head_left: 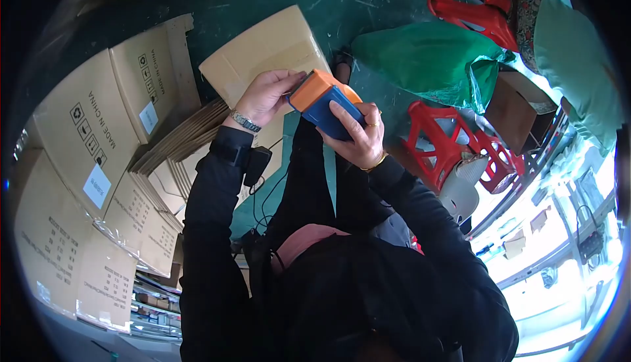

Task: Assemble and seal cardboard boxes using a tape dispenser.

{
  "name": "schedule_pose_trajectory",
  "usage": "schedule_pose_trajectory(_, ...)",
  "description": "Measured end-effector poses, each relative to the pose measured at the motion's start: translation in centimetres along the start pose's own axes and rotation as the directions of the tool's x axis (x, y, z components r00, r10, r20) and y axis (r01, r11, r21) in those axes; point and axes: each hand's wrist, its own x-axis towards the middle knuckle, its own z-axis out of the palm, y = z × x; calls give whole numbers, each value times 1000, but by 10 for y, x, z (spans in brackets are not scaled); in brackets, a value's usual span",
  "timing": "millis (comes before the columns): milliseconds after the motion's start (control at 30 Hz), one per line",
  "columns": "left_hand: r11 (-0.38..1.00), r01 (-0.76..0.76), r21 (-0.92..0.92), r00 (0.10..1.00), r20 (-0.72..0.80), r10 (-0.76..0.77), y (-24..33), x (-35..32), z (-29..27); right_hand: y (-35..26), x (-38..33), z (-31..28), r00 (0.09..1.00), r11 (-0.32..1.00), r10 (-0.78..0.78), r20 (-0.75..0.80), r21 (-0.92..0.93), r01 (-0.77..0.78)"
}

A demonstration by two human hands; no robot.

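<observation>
1. The orange and blue block (321,96) is up in the air, between both hands, over the near side of a cardboard box (253,56).
2. The right hand (363,137) is wrapped around the block's blue side. Its fingers are bent, a bit spread, and have a firm hold.
3. The left hand (263,96) has its thumb and fingers close together at the block's dark, bumpy edge. I cannot tell if they pinch anything.
4. The work on the block looks partway along: it is picked up, and the left fingers are busy at its edge. How much is left, I cannot tell.
5. The block has flat sides and looks like hard, smooth plastic.
6. The box is stiff brown card with a shiny strip, maybe tape, across it.
7. Flat cardboard sheets (181,138) lean in thin layers on the left.
8. A green plastic bag (420,56) looks puffy and crinkly. The red plastic stool (430,142) near it has big holes.
</observation>
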Motion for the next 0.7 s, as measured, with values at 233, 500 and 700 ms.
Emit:
schedule_pose_trajectory(233,994,14,113,997,-75,-6,14,28,-1,18,10,5,995,996,90,-33,-2,-90)
schedule_pose_trajectory(500,454,-156,877,586,-288,758,127,71,-53,23,3,26,969,969,245,39,-16,-245)
schedule_pose_trajectory(700,933,55,356,987,-162,3,77,50,-5,33,26,20,979,984,176,-103,36,-173)
